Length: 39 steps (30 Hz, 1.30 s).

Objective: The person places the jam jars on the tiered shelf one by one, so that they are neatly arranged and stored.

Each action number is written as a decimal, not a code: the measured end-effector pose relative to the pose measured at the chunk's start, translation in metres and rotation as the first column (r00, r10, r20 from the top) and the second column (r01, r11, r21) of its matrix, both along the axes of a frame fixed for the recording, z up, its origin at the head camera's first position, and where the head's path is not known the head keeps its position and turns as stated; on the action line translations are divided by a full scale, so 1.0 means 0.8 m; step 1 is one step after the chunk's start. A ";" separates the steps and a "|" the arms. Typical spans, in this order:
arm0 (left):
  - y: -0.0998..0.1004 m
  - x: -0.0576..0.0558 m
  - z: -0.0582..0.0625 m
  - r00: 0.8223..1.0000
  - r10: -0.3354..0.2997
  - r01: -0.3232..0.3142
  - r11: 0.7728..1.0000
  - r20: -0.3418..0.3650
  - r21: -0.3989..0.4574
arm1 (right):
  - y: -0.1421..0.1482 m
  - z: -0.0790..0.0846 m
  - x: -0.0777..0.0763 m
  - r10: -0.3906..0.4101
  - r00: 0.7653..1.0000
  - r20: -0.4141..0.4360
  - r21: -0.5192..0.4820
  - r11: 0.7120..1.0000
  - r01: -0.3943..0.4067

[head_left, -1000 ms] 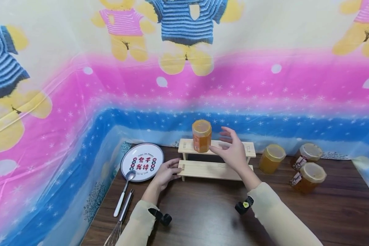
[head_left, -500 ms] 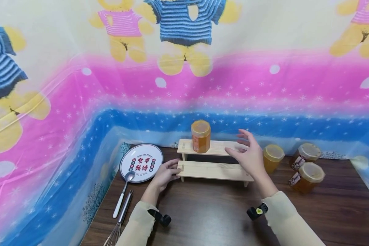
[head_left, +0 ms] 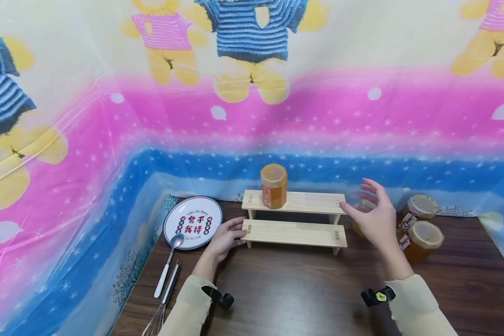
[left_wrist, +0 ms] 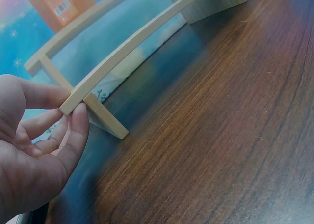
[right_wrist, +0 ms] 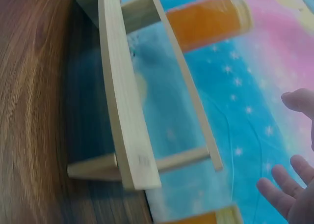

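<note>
A two-tier wooden display shelf [head_left: 294,233] stands on the table near the back. My left hand [head_left: 224,240] pinches the left end of its lower board between thumb and fingers, as the left wrist view shows closely. Upright on the left part of the upper tier is a honey jar [head_left: 274,191] with a pale lid. My right hand [head_left: 374,219] is raised with spread, slightly bent fingers and holds nothing. It is just right of the shelf, in front of a yellow honey jar [head_left: 356,227] that it mostly hides. In the right wrist view, that hand's fingers [right_wrist: 282,184] hover apart from the shelf.
Two darker honey jars [head_left: 422,240] stand farther right. On the left lie a round plate [head_left: 212,214] with red lettering, a spoon [head_left: 163,280] resting on its rim and a whisk [head_left: 172,282]. A printed cloth [head_left: 319,116] hangs behind the table.
My right hand has moved right, away from the jar on the upper tier, to the yellow jar beside the shelf. The left hand keeps its place on the shelf.
</note>
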State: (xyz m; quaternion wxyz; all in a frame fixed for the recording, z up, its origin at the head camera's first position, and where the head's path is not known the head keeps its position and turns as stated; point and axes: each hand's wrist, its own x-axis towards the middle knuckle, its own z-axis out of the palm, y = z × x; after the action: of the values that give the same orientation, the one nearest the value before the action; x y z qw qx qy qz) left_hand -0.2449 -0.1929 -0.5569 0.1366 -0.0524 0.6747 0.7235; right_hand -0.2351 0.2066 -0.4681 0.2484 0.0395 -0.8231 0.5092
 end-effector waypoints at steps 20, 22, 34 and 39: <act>0.001 0.001 -0.001 1.000 0.019 -0.019 1.000 0.006 -0.007 | 0.046 -0.029 0.004 -0.183 0.982 0.037 0.053 0.982 0.181; 0.001 0.001 0.000 1.000 0.017 -0.017 1.000 0.003 -0.008 | 0.048 -0.034 0.002 -0.190 0.981 0.042 0.055 0.981 0.187; 0.001 0.001 -0.001 1.000 0.011 -0.011 1.000 -0.005 0.000 | 0.050 -0.064 -0.004 -0.239 0.967 0.091 0.024 0.971 0.237; 0.001 0.001 -0.001 1.000 0.010 -0.010 1.000 -0.002 0.002 | 0.052 -0.076 -0.007 -0.261 0.955 0.144 0.033 0.965 0.259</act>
State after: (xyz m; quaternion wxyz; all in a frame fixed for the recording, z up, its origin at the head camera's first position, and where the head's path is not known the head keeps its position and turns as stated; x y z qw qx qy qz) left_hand -0.2441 -0.1920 -0.5575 0.1322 -0.0549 0.6739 0.7249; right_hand -0.2406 0.2480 -0.5286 0.2515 -0.1049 -0.8408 0.4678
